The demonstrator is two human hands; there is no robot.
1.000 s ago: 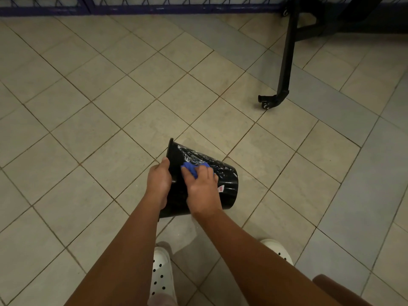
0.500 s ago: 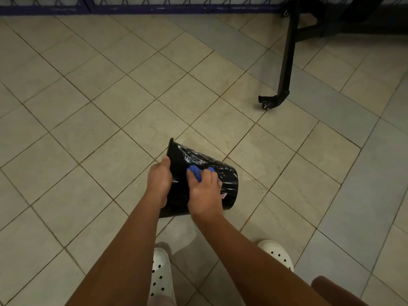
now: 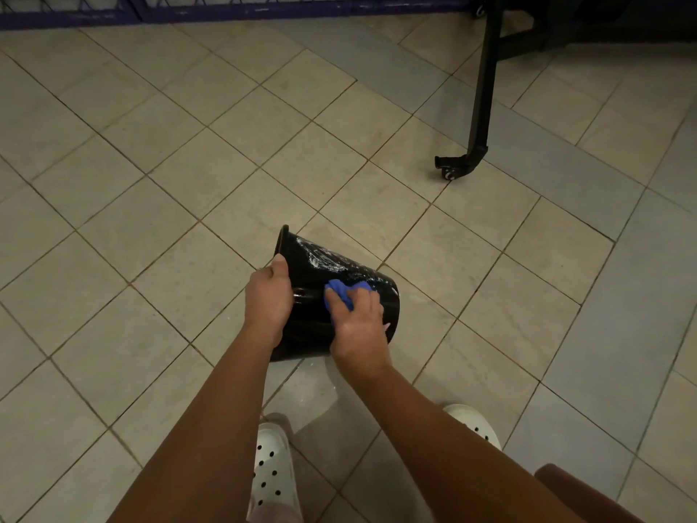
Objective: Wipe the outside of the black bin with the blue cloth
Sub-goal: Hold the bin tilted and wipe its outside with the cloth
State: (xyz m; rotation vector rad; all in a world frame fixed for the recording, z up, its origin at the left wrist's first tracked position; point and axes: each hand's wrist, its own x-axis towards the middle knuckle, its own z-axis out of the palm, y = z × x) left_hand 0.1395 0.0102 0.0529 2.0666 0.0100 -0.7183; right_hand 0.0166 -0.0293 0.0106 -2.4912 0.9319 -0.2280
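Observation:
The black bin (image 3: 313, 296) is tipped on its side above the tiled floor, its open rim to the left and its base to the right. White soapy streaks cover its upper wall. My left hand (image 3: 268, 299) grips the rim, thumb on the outside. My right hand (image 3: 360, 326) holds the bunched blue cloth (image 3: 341, 292) and presses it against the bin's side near the base end. Most of the cloth is hidden under my fingers.
A black metal leg with a caster (image 3: 458, 168) stands at the upper right. A dark blue wire fence (image 3: 188, 7) runs along the far edge. My white perforated shoes (image 3: 271, 473) are below the bin. A brown rounded object (image 3: 573, 488) sits at the bottom right.
My right hand with the cloth has slid a little to the right along the bin's wall, toward the base. The left hand keeps its grip on the rim.

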